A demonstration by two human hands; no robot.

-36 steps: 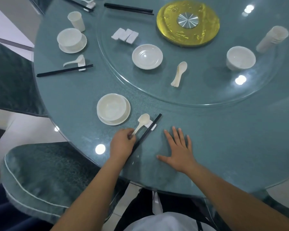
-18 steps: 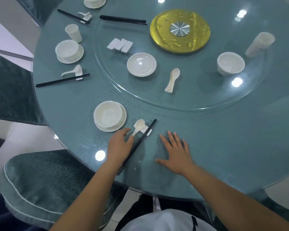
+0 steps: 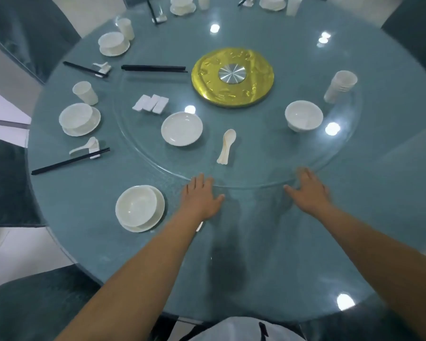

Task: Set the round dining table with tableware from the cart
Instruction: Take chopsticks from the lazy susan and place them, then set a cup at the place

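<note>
Teal glass is covering the round dining table [image 3: 354, 242], which is filling nearly the whole view, with dark padded chairs [image 3: 30, 30] ringing it. Sitting on it is the clear glass turntable [image 3: 268, 153], its gold hub [image 3: 233, 77] lying toward twelve o'clock.

Finished place settings are running along the rim from about seven o'clock round to twelve: the nearest bowl on its saucer [image 3: 139, 207] at seven, another bowl and saucer [image 3: 79, 119] at nine with a cup [image 3: 85, 93] beyond it and a pair of chopsticks [image 3: 70, 161] with a spoon just nearer.

Spare stock is waiting on the turntable: a stack of plates [image 3: 181, 128], a stack of bowls [image 3: 303, 115] at two o'clock, stacked cups [image 3: 341, 86], loose chopsticks [image 3: 154, 68], chopstick rests [image 3: 151, 103] and nested spoons [image 3: 227, 146] near six.

Both hands are empty and spread flat. The left hand [image 3: 201, 198] and the right hand [image 3: 309, 190] are reaching to the turntable's near edge at six o'clock, fingertips touching or nearly touching it.

Judging by this, the person is getting ready to turn the turntable or take stock from it for the next seat. That move calls for an even push on the rim so the stacked cups are not toppling.
</note>
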